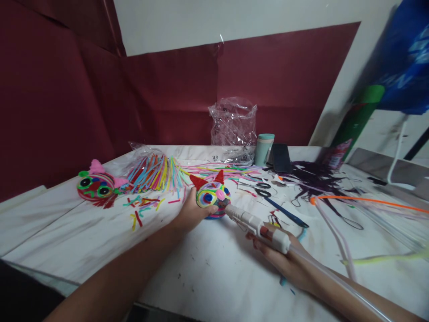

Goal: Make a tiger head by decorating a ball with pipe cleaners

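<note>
My left hand (193,206) grips a small round animal head made of coloured pipe cleaners (214,197), with red pointed ears, blue eyes and a pink nose. In my right hand (279,255) is a white glue gun (258,224), a clear glue stick running out of its back end. The gun's tip points at a bare grey patch just below the pink nose, touching or very close to it; I cannot tell which. To the left lies a second pipe-cleaner animal (97,185) with black eyes and pink pieces.
A bundle of cut pipe cleaners (157,174) and short scraps (139,210) lie left of centre. Scissors (263,190), a dark blue tool (286,212), a phone (280,157), a green cup (264,150) and a clear plastic bag (233,129) are behind. Purple strands (311,176) lie right.
</note>
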`<state>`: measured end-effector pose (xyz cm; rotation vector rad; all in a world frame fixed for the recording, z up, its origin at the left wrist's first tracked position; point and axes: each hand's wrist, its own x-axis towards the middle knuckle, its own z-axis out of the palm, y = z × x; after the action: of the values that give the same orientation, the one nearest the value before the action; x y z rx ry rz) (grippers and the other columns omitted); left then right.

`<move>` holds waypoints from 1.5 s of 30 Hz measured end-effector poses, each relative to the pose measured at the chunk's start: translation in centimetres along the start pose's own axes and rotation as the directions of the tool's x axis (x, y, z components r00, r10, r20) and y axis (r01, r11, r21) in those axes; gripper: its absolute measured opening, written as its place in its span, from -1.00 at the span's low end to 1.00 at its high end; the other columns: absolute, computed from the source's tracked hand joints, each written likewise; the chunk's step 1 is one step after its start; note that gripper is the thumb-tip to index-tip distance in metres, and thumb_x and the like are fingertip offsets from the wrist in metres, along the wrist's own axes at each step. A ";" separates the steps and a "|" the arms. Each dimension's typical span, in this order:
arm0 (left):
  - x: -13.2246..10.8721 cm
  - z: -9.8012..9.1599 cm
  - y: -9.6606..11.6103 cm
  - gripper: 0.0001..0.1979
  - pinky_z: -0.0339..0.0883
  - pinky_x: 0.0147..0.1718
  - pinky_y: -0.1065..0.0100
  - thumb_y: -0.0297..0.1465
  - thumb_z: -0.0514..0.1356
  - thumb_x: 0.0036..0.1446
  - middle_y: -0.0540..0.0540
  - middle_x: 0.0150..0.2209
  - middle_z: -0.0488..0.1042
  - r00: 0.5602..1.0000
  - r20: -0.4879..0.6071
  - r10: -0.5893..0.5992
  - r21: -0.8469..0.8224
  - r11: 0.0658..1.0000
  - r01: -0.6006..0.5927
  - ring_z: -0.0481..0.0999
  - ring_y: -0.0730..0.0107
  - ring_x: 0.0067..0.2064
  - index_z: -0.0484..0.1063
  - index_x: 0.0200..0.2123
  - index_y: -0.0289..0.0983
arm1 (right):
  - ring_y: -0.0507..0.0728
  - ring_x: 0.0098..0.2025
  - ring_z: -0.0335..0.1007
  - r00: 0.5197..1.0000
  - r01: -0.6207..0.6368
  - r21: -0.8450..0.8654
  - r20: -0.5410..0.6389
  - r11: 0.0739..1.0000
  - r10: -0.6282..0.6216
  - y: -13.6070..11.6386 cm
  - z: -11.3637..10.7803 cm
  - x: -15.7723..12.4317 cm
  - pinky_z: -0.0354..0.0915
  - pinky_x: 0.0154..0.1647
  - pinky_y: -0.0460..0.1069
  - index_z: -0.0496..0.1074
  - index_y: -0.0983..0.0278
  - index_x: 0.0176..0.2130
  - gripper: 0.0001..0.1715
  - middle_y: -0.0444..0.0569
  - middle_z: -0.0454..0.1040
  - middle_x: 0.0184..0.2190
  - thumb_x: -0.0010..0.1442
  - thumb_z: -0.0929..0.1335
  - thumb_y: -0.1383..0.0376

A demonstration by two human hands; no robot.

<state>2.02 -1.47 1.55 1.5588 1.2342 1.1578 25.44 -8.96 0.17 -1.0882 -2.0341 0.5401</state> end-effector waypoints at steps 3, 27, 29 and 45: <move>0.1 0.0 -0.3 -0.50 0.34 -0.17 0.31 -0.32 0.34 -0.18 -0.04 -0.22 0.45 1.000 0.003 0.001 0.005 1.000 -0.001 0.46 0.26 -0.14 0.19 -0.17 -0.24 | 0.10 -0.44 0.39 1.000 0.000 0.009 -0.013 1.000 0.000 0.1 0.0 0.0 0.31 -0.45 -0.04 0.35 0.26 -0.38 -0.82 -0.07 0.44 -0.49 0.16 0.21 0.26; 0.0 0.2 0.1 -0.51 0.36 -0.17 0.32 -0.37 0.34 -0.21 -0.04 -0.20 0.47 0.999 -0.033 0.015 -0.001 1.000 -0.015 0.47 0.22 -0.11 0.23 -0.17 -0.23 | 0.08 -0.40 0.40 0.997 0.076 -0.078 0.024 0.994 -0.074 -0.3 -0.2 0.2 0.30 -0.41 -0.07 0.31 0.26 -0.38 -0.84 -0.05 0.43 -0.45 0.18 0.19 0.30; 0.0 0.2 0.3 -0.50 0.36 -0.17 0.31 -0.38 0.35 -0.22 -0.06 -0.20 0.48 0.999 -0.044 0.005 -0.006 1.000 -0.005 0.47 0.20 -0.11 0.24 -0.17 -0.24 | 0.08 -0.41 0.39 0.997 0.076 -0.089 0.013 0.993 -0.076 -0.3 -0.3 0.2 0.29 -0.42 -0.07 0.29 0.25 -0.41 -0.82 -0.05 0.43 -0.46 0.18 0.18 0.30; 0.0 0.1 0.3 -0.46 0.36 -0.14 0.29 -0.37 0.35 -0.21 -0.07 -0.15 0.47 0.999 -0.038 0.003 0.005 1.000 -0.003 0.45 0.20 -0.07 0.22 -0.13 -0.24 | 0.07 -0.44 0.37 0.998 0.059 -0.075 0.010 0.995 -0.059 -0.3 -0.4 0.0 0.29 -0.43 -0.07 0.33 0.27 -0.38 -0.82 -0.06 0.42 -0.48 0.17 0.19 0.30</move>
<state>2.22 -1.59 1.83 1.5491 1.2603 1.1923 25.58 -9.11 0.64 -1.0678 -2.1015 0.4413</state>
